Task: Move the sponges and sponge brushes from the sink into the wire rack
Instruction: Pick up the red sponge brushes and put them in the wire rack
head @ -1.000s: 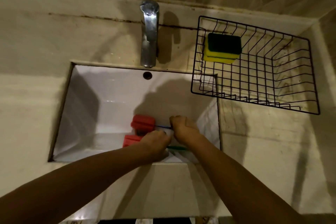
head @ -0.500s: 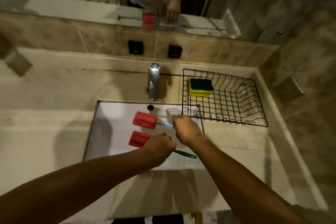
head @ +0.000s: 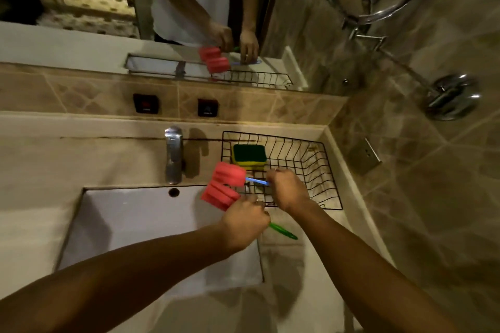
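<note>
My left hand [head: 244, 223] grips a sponge brush with a red foam head [head: 218, 195] and a green handle that sticks out behind the fist. My right hand [head: 288, 189] grips a second sponge brush with a red head [head: 229, 174] and a blue handle. Both brushes are in the air at the left front corner of the black wire rack [head: 328, 178], right of the white sink [head: 130, 227]. A yellow sponge with a green top [head: 249, 154] lies in the rack's back left corner. The sink basin shows nothing inside.
A chrome faucet [head: 174, 155] stands behind the sink. Two dark wall switches [head: 146, 103] sit on the tiled backsplash under a mirror. A tiled side wall rises right of the rack, with chrome fittings [head: 450, 96] on it.
Both hands have lifted the two sponge brushes out of the sink and carried them up and right to the rack's edge. The camera has tilted up, bringing the mirror into view.
</note>
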`<state>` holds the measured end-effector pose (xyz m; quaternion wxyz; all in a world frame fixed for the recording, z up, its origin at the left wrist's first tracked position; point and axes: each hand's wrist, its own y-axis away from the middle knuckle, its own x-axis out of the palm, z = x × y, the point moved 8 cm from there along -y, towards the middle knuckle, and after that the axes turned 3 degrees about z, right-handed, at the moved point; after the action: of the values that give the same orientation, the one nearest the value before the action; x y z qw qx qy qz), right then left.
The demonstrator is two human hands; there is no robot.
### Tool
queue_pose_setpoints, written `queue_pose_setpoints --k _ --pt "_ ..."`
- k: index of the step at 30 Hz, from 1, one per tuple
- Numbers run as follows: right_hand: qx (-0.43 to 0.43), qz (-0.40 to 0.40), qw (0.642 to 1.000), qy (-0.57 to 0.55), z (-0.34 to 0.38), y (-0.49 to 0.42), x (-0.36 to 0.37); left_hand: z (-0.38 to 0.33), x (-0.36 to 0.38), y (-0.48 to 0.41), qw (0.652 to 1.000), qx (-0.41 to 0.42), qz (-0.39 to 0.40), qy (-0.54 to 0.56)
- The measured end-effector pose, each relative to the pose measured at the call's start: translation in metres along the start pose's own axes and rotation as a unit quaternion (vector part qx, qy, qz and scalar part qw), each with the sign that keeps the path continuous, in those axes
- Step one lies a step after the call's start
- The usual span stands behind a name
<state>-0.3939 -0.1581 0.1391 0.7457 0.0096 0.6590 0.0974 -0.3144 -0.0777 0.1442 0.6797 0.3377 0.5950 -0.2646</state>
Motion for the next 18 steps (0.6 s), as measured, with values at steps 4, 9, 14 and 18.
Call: queue_pose_setpoints --k 4,9,14,18 --pt "0.016 0.036 0.999 0.002 -0.054 -0.028 0.020 -0.005 0.003 -0.045 0.999 -0.029 -0.027 0.021" --pt "-0.016 0.075 0.997 0.010 -0.089 -0.064 0.057 -0.001 0.037 -0.093 0.994 -0.096 0.011 0.049" --pt "-0.063 0.076 0.995 -0.036 -0.098 -0.093 0.083 0.009 0.061 -0.117 0.989 -0.121 0.036 0.080" --pt "-0.050 0.086 0.993 -0.060 -0.102 -0.106 0.097 0.018 0.062 -0.126 0.979 -0.140 -0.006 0.148"
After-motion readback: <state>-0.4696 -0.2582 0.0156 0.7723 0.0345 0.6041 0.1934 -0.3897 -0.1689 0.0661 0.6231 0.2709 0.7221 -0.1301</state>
